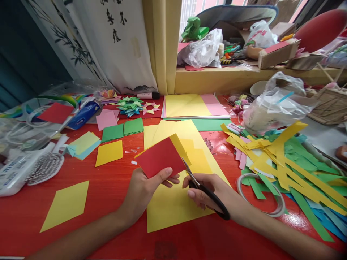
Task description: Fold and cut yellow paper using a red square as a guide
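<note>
My left hand [148, 191] is closed on a red paper square [159, 157], thumb on top. A sheet of yellow paper [177, 141] is held behind it and sticks out along the top and right edges. In my right hand [208, 191] is a pair of scissors [199, 186] with black handles. Their blades are at the right edge of the held papers, by the yellow strip. Beneath both hands lie large yellow sheets [165, 218] and smaller yellow pieces [200, 159].
Yellow paper squares [65, 206] and green squares [112, 133] lie to the left, near a hairbrush [46, 168]. On the right are paper offcuts [284, 162] and a tape roll [280, 207]. Stacked paper [185, 105] and folded paper stars [130, 105] are at the back.
</note>
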Available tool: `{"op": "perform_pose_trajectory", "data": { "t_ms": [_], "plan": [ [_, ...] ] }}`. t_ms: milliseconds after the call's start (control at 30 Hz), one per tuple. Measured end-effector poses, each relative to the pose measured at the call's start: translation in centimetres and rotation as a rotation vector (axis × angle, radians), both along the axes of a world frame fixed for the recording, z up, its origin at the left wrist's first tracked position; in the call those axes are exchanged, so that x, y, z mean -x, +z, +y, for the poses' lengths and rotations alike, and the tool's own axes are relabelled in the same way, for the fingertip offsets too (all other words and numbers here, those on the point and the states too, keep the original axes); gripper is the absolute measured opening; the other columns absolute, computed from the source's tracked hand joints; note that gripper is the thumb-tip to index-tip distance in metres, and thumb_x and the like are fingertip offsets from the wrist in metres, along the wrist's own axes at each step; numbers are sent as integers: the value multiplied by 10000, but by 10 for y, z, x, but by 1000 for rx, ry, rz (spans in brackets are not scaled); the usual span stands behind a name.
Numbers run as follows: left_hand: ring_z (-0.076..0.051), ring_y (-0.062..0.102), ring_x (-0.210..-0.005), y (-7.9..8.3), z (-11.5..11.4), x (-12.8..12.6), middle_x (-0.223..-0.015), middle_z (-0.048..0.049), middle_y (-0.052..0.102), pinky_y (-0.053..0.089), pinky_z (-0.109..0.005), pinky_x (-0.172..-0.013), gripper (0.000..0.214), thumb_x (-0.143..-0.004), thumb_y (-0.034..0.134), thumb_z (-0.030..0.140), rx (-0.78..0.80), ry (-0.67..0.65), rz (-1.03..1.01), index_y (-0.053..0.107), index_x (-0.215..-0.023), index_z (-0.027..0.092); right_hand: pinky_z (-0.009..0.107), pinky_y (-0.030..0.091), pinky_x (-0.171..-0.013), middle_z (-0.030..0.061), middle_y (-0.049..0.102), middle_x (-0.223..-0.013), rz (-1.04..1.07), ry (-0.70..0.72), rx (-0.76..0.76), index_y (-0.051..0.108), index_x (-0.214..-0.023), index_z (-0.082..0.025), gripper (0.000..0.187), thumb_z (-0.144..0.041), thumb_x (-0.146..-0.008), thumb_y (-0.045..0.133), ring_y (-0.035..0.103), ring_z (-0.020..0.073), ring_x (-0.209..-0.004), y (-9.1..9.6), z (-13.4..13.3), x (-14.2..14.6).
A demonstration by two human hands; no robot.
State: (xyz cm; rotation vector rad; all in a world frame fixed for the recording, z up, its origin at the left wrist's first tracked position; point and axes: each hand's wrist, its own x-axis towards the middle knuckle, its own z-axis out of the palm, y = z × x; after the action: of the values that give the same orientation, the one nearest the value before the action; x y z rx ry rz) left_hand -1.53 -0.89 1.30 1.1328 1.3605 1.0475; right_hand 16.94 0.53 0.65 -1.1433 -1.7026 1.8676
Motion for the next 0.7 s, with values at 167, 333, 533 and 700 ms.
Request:
{"op": "perform_pose_trajectory", "data": {
  "t_ms": [167, 333, 533, 700],
  "plan": [
    [-160, 650, -617, 0, -1, 0, -670, -29, 712, 524, -251, -647, 218, -750, 588, 334, 8, -1, -27, 699, -662, 168, 198, 298, -458, -44, 377, -582, -12, -21, 38, 518, -825, -159, 340, -480, -732, 585, 356, 73, -494, 3, -2, 2],
    [-156, 656, -623, 1, 1, 0, -671, -19, 713, 530, -239, -637, 204, -749, 595, 324, 4, 2, -46, 699, -664, 170, 192, 286, -435, -49, 375, -557, 21, -33, 16, 490, -758, -163, 312, -464, -754, 570, 357, 68, -480, 4, -3, 4],
    [-170, 665, -640, 2, 1, -1, -669, -25, 713, 538, -252, -640, 209, -749, 593, 323, -10, 12, -37, 700, -667, 164, 180, 300, -416, -59, 381, -531, 61, -74, 16, 480, -717, -164, 314, -460, -743, 584, 385, 59, -452, 0, -6, 5],
    [-179, 669, -636, 2, -1, 0, -653, -28, 712, 541, -260, -647, 223, -746, 594, 326, -5, -18, -18, 703, -635, 166, 187, 326, -422, -45, 421, -562, 41, -80, 46, 518, -789, -152, 332, -462, -714, 613, 412, 70, -474, -2, -4, 6]
  ]
}}
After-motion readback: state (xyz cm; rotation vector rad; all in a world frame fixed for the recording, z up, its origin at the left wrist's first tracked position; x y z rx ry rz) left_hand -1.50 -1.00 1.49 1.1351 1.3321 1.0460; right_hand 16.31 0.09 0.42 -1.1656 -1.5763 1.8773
